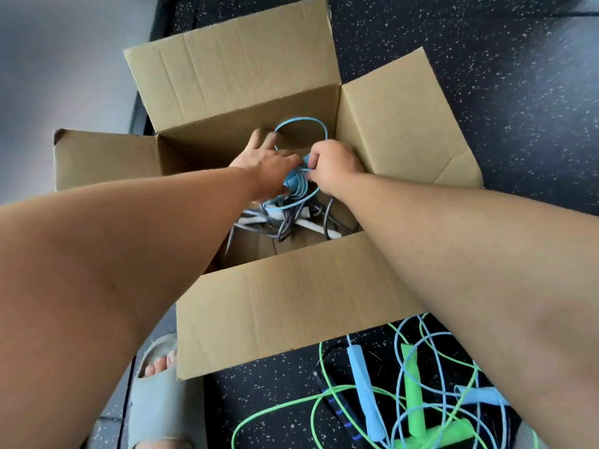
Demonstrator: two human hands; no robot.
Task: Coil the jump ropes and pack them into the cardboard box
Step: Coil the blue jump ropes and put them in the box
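Dark speckled floor [486, 76] under an open cardboard box [291, 303]. Inside it, the right hand [334, 166] curls its fingers, pinching a coiled blue jump rope [291, 184]. The loop points away beyond the fingertips, handles toward the viewer (long axis near-to-far). The left hand [265, 160] spreads its fingers on the coil, grip hidden. A grey rope [285, 222] lies beneath the fingers.

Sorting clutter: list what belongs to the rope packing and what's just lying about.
Job: open brown cardboard box; coiled light-blue jump rope; grey rope with white handles; loose green and blue ropes.
Lying about: grey slide sandal; speckled black floor.
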